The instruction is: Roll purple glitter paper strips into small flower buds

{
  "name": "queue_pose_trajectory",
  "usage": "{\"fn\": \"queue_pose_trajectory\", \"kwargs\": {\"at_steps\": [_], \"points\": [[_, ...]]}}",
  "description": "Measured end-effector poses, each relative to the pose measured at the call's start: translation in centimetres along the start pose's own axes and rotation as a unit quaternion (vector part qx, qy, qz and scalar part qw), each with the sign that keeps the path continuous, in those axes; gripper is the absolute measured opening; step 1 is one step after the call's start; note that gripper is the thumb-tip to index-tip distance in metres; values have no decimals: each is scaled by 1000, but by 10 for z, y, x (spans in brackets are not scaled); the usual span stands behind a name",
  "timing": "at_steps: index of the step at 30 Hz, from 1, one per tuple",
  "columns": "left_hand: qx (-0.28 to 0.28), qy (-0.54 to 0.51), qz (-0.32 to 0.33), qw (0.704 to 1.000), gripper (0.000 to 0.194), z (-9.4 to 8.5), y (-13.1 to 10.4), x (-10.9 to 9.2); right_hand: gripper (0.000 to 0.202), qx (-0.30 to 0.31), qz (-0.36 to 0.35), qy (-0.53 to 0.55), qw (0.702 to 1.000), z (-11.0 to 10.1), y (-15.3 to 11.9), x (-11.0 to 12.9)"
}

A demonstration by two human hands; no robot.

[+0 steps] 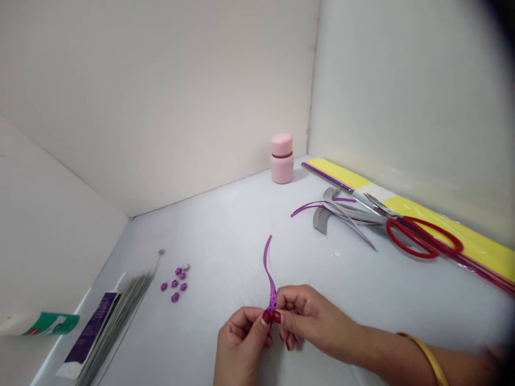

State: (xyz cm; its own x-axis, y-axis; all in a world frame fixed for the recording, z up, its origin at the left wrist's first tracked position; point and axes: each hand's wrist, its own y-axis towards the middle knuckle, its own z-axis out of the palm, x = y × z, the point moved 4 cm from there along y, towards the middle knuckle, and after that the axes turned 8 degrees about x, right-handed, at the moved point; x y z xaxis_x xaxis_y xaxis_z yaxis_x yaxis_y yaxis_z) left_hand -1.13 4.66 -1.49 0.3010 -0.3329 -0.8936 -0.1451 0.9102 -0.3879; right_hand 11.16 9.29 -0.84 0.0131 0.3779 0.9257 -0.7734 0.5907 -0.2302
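A narrow purple paper strip (267, 264) rises in a curve from between my fingertips, its free end pointing away from me. My left hand (243, 340) pinches its lower end between thumb and forefinger. Right beside it, my right hand (308, 319) pinches the same end, the two thumbs nearly touching. Whatever fold lies under the thumbs is hidden. To the left, several small purple paper stars (174, 283) lie in a loose cluster, with a small silvery piece (186, 267) at their edge.
Red-handled scissors (422, 241) lie on the right over grey and purple paper strips (322, 206), beside a yellow packet of coloured sheets (406, 206). A pink jar (282, 159) stands at the back. Thin wires (120, 321), a purple tube (92, 327) and a green-and-white tube (52, 324) lie left.
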Motion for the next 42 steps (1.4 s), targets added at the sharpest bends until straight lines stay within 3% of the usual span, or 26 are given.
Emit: {"fn": "queue_pose_trajectory", "kwargs": {"at_steps": [7,15,19,25,29,33,38,42], "points": [[-7,76,59,995,31,1,-6,-6,30,-16,-8,-8,1000,1,2,2],[24,35,11,999,31,0,-1,-2,26,-13,-7,-41,999,1,-1,3],[66,44,3,997,33,1,0,-6,22,-6,-21,-96,995,1,-2,6],[80,83,38,993,29,0,-1,-7,18,-9,-35,-142,989,0,-3,5],[98,48,17,994,29,1,0,-7,19,-14,-33,-135,990,0,-3,7],[81,38,-3,996,30,0,0,-7,20,-14,-35,-145,989,0,-2,7],[44,63,30,997,29,-1,1,0,17,-7,-41,-157,987,0,-2,5],[64,65,41,995,26,0,1,0,18,-9,-45,-211,976,-1,-4,6]]}}
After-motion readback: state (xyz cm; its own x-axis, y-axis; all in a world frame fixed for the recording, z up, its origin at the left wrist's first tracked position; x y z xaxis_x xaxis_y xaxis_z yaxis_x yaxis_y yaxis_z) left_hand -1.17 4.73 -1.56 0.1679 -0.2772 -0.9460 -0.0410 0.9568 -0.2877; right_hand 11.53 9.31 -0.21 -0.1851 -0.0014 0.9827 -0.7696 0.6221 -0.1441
